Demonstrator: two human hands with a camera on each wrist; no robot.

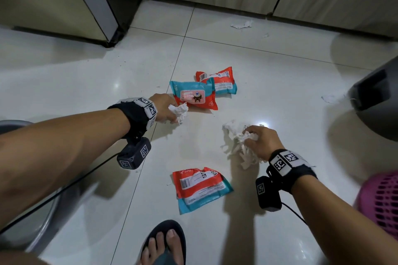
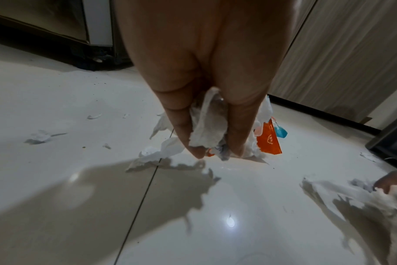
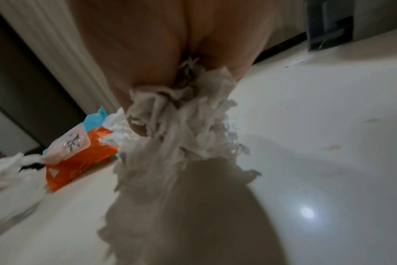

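Observation:
Torn white tissue lies scattered on a glossy tiled floor (image 1: 280,83). My left hand (image 1: 165,109) grips a small wad of tissue (image 1: 179,111) right beside a red and teal wipes pack (image 1: 193,95); the left wrist view shows this wad (image 2: 206,129) pinched between my fingers (image 2: 184,129). My right hand (image 1: 258,139) clutches a larger heap of shredded tissue (image 1: 237,144), which hangs in strips (image 3: 181,125) in the right wrist view. A second pack (image 1: 217,80) lies behind the first. A third pack (image 1: 200,188) lies nearer my foot.
Loose tissue scraps (image 1: 241,25) lie by the cabinet base at the back, and another scrap (image 1: 329,98) sits beside a dark bin (image 1: 372,100) at right. A pink basket (image 1: 381,200) stands at the right edge. My sandalled foot (image 1: 164,245) is at the bottom; a metal basin (image 1: 43,210) sits lower left.

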